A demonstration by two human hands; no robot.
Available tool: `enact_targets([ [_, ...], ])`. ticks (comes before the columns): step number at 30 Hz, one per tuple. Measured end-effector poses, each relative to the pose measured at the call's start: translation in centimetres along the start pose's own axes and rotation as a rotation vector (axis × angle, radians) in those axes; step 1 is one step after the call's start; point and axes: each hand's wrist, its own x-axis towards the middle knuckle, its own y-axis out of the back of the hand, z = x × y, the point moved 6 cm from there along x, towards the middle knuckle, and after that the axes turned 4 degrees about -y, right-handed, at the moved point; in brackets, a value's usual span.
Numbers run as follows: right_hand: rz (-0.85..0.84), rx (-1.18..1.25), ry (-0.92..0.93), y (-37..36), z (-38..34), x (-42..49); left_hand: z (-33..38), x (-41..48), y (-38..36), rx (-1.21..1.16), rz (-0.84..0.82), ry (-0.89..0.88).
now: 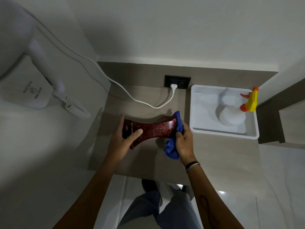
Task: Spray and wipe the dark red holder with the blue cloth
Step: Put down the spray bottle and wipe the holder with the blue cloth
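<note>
Right, nearest the camera the person's legs and a shiny tiled floor (231,187) show under the tabletop (206,156) edge, both forearms reaching forward over it. Left hand (123,139) is spread flat on the near-left end of the dark red holder (153,129), fingers (136,133) loose and open, pinning it down, not gripping. Right hand (184,142) is closed around a bunched blue cloth (172,146), and the cloth wraps up over the holder's right end, touching it. So the wiping looks underway; whether spray has gone on I cannot tell, no wetness shows on that speckled gloss. My read: the right end is being covered, the middle and left end remain. Further out to the right, a white tray (198,113) holds the spray bottle (231,117) with its yellow-and-orange trigger, set aside, well apart from both hands. Beyond, a white cable (148,104) runs to a dark wall socket (177,82), and a wall-mounted hair dryer (29,90) hangs far left against pale walls
</note>
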Motion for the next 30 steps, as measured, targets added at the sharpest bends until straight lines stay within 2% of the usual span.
enact_targets([
  [3,-0.024,-0.047,0.029,-0.1,-0.8,0.4,0.4,-0.9,-0.1,0.199,-0.129,-0.064],
  [6,0.036,-0.263,0.221,-0.7,-1.9,-0.9,0.5,-1.2,0.4,0.348,-0.087,-0.181],
  [8,0.019,-0.364,0.428,-2.8,-3.0,-3.3,1.2,-1.7,-0.2,0.390,-0.012,-0.207],
  [12,-0.217,-0.676,0.990,-9.4,-2.3,-9.1,2.8,-3.0,-2.9,0.699,0.167,-0.235],
  [13,-0.224,-0.758,1.050,-9.2,-1.5,-9.0,2.6,-2.9,-2.5,0.652,0.135,-0.210],
  [14,-0.179,-0.860,1.060,-8.2,-0.8,-8.0,2.1,-2.4,-1.7,0.533,0.074,-0.216],
  [15,-0.119,-0.974,0.993,-6.5,-0.1,-6.6,1.6,-1.9,-0.7,0.481,0.045,-0.205],
  [16,-0.083,-1.040,0.853,-4.5,0.5,-4.8,1.3,-1.7,0.0,0.438,0.038,-0.187],
  [18,-0.054,-0.982,0.611,-1.8,0.4,-2.7,1.6,-1.7,0.1,0.443,0.027,-0.168],
  [19,-0.040,-0.939,0.626,-2.5,-0.2,-3.1,2.0,-1.6,0.2,0.458,0.038,-0.175],
  [20,-0.026,-0.890,0.736,-4.0,-0.8,-4.6,2.2,-1.5,-0.6,0.461,0.027,-0.192],
  [22,-0.111,-0.802,0.968,-7.8,-1.4,-8.5,2.4,-1.4,-0.9,0.459,0.018,-0.212],
  [24,-0.191,-0.810,1.058,-8.4,-0.8,-9.5,2.1,-1.2,0.0,0.456,0.024,-0.226],
  [25,-0.182,-0.846,1.041,-7.3,-0.8,-8.4,1.9,-1.3,0.2,0.476,0.029,-0.207],
  [28,-0.140,-0.929,0.688,-3.0,-0.1,-3.4,1.1,-1.7,0.2,0.473,0.040,-0.162],
  [29,-0.116,-0.913,0.642,-3.0,-0.4,-3.3,1.3,-1.8,0.1,0.463,0.041,-0.149],
  [30,-0.086,-0.865,0.683,-4.0,-1.1,-4.2,1.2,-1.6,0.0,0.457,0.036,-0.149],
])
